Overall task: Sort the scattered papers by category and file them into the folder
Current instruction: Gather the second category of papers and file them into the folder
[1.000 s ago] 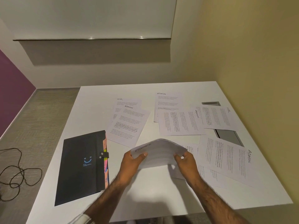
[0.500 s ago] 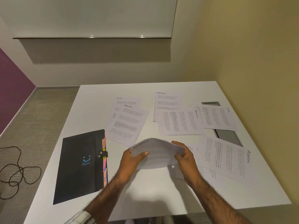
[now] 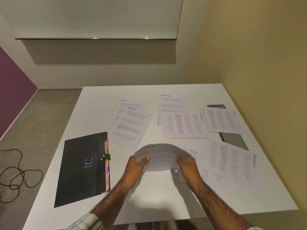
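Above the white table, my left hand and my right hand grip the two sides of a thin stack of sheets headed FINANCE, bowed upward between them. A closed black folder with a strap clasp and coloured tabs along its right edge lies flat to the left. Loose sheets lie behind and to the right: an ADMIN sheet over an HR sheet, a far ADMIN sheet, a sideways ADMIN sheet, a sideways HR sheet and a large ADMIN sheet.
A grey recessed panel in the table shows between the right-hand sheets. A yellow wall runs along the table's right side. A dark cable lies coiled on the carpet to the left. More sheets lie under my right wrist.
Both hands kept their hold on the FINANCE stack, which stays bowed. My right fingers have closed more tightly over its right edge. The view shifted slightly.
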`<act>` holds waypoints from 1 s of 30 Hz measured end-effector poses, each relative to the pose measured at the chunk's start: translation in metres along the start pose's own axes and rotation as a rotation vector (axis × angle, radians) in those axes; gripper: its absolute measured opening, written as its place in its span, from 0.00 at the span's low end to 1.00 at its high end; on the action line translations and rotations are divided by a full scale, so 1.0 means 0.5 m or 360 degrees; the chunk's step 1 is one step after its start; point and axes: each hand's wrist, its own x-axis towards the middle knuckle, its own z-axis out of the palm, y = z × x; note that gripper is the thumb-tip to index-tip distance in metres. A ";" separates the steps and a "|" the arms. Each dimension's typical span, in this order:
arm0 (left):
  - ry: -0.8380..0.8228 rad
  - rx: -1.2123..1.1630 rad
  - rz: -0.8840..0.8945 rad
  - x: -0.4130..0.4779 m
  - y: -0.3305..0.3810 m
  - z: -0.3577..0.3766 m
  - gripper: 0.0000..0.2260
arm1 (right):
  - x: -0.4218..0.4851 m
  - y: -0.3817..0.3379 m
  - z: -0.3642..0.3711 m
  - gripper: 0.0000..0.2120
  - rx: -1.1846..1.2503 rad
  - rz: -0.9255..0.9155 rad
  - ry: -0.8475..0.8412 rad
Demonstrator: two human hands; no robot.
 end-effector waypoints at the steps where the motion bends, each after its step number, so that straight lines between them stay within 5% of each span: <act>1: -0.0005 0.0005 0.0001 -0.001 0.001 0.000 0.10 | -0.001 0.000 0.000 0.13 -0.0007 0.0000 -0.0006; 19: -0.0049 0.0077 -0.0034 -0.017 0.002 0.004 0.05 | -0.002 0.022 -0.011 0.17 -0.0174 0.0039 -0.0084; 30: 0.0072 -0.0197 -0.0079 0.018 0.083 -0.086 0.12 | -0.002 -0.009 0.064 0.08 -0.0212 -0.0057 -0.0275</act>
